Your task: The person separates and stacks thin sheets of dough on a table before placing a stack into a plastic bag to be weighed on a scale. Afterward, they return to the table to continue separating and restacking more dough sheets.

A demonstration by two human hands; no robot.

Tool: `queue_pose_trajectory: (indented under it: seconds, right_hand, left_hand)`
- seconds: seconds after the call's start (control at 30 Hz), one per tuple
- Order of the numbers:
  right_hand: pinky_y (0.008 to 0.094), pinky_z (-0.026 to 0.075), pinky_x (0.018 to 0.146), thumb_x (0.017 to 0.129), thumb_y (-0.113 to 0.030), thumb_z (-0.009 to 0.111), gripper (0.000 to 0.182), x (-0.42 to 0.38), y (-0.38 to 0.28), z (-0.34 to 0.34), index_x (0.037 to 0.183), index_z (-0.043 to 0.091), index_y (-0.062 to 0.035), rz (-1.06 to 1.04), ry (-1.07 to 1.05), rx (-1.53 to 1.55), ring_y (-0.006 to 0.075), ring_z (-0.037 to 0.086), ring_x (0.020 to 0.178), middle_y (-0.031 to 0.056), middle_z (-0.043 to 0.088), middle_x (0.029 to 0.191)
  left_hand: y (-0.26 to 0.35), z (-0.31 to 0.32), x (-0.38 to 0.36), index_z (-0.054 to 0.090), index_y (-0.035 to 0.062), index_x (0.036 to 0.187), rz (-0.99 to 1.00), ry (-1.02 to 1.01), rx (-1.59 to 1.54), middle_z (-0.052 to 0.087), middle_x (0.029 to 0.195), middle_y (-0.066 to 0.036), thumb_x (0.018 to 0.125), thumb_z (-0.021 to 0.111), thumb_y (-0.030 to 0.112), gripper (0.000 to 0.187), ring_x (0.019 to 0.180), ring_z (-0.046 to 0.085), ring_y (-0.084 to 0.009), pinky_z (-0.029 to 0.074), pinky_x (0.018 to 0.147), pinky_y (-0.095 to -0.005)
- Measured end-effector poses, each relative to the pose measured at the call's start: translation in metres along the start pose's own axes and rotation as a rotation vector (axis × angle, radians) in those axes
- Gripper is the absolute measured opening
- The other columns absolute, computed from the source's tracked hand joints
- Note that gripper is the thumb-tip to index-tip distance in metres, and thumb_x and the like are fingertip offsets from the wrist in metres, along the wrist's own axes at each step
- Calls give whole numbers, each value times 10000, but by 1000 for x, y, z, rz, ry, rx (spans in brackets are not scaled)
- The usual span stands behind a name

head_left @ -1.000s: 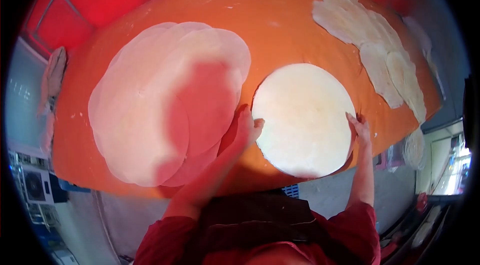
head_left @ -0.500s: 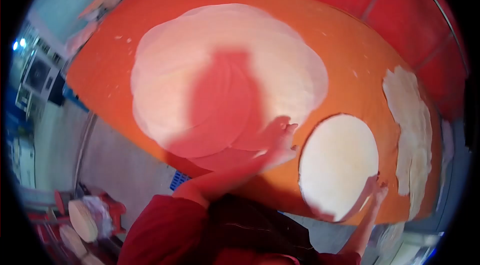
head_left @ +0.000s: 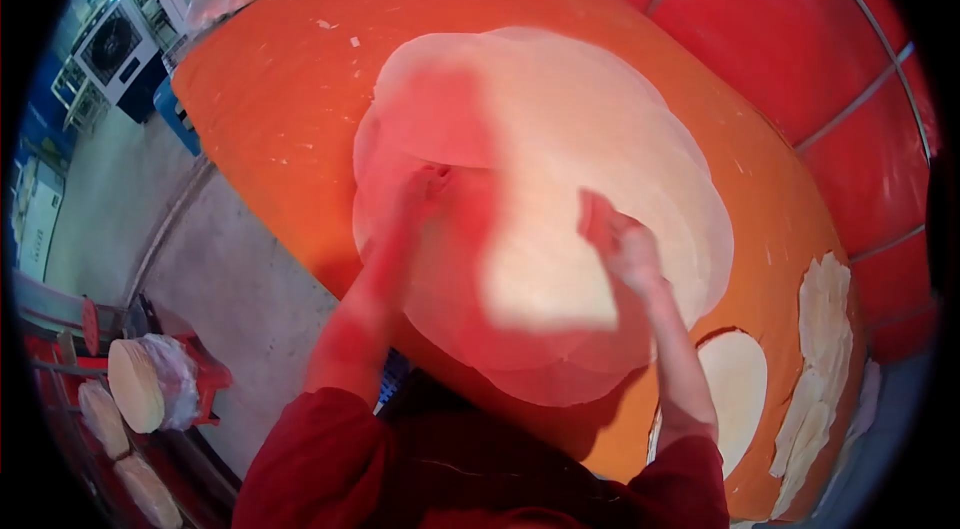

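Thin round dough sheets [head_left: 560, 109] overlap in one wide, scalloped layer on the orange table. Over its left part, in shadow, my left hand [head_left: 432, 184] has its fingertips closed at the edge of a sheet. My right hand [head_left: 622, 241] is above the middle right of the layer, somewhat blurred, its fingers stretched out and apart from the thumb. Partly behind my right forearm lies a smaller stack of round dough sheets [head_left: 735, 394]. My own shadow darkens the left and lower parts of the layer.
Irregular dough strips [head_left: 815, 369] lie along the right end of the orange table [head_left: 270, 129]. Red padded panels [head_left: 790, 39] rise behind it. At lower left, a stack of pale rounds [head_left: 135, 386] stands near a red stool [head_left: 208, 379]. An air cooler [head_left: 115, 54] stands far left.
My view has turned, shifting the table. My right hand has left the small stack's edge for the big layer. My left hand has moved from the layer's lower right to its left part.
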State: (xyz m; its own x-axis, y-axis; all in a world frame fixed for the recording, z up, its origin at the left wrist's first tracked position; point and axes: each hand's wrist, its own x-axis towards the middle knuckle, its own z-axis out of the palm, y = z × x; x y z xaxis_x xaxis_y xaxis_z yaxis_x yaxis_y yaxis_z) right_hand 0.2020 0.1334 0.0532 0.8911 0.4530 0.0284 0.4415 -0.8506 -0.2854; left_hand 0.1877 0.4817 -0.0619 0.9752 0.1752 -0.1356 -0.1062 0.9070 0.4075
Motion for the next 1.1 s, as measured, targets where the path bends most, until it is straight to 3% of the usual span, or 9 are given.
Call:
queue_pose_trajectory:
  seconds: [0.13,0.2,0.23,0.33,0.4,0.53,0.57,0.8,1.1]
  right_hand:
    - [358,372,903,717,-94,526,514,92,-109,65,1213,395,-59,-340,309,-119,274,460,1084,136,462,1196]
    - [358,369,902,727,-105,510,429,123,-150,88,1149,445,-60,-368,467,-187,273,487,1043,134,494,1151]
    - [358,368,902,731,-110,501,389,137,-164,97,1116,470,-60,-381,546,-220,272,500,1022,134,510,1128]
    - [357,428,799,725,-109,489,257,190,-149,137,974,521,-53,-472,257,-302,252,561,891,109,587,952]
    - [365,459,588,700,-92,484,179,199,-145,116,867,528,-45,-462,186,-311,237,584,707,74,594,720]
    - [336,443,490,720,-97,480,185,155,-174,32,876,560,-40,-438,55,-405,236,570,625,88,578,681]
    - [324,440,481,733,-101,479,182,128,-181,22,876,575,-41,-416,0,-424,237,564,607,96,577,694]
    - [320,457,629,697,-95,512,388,-1,-189,109,1082,505,-44,-375,274,-441,242,546,972,134,541,1077]
    - [427,397,833,747,-120,472,440,-31,-205,126,1163,435,18,-303,287,-280,324,456,1108,160,482,1189]
  left_hand:
    - [7,-9,25,434,-12,1116,-48,-213,98,474,1084,-126,611,451,-110,515,949,484,-253,450,761,-340]
    - [30,24,-5,438,7,1135,-108,89,400,479,1094,-131,619,466,-93,526,930,495,-238,451,740,-323]
    - [43,27,-19,442,11,1139,-97,36,616,490,1082,-129,648,511,-52,500,927,502,-226,445,762,-305]
    - [63,31,-66,432,-5,1136,318,245,1360,490,1068,-125,671,547,-8,479,958,494,-210,425,799,-285]
    - [70,5,-90,430,-12,1126,354,316,1421,491,1060,-121,679,557,8,465,975,487,-202,412,819,-280]
    - [90,-7,-105,437,-10,1101,138,257,901,488,1052,-114,672,561,11,447,978,481,-190,401,827,-273]
    - [90,-12,-100,457,-5,1032,181,308,900,485,880,-60,608,579,24,442,804,483,-146,412,678,-243]
    - [119,-2,-78,484,-4,955,37,271,998,500,783,-49,601,542,0,359,663,488,-122,388,529,-230]
    - [122,23,-113,508,-53,972,-199,241,958,562,825,-89,645,532,29,338,716,543,-171,443,625,-253]
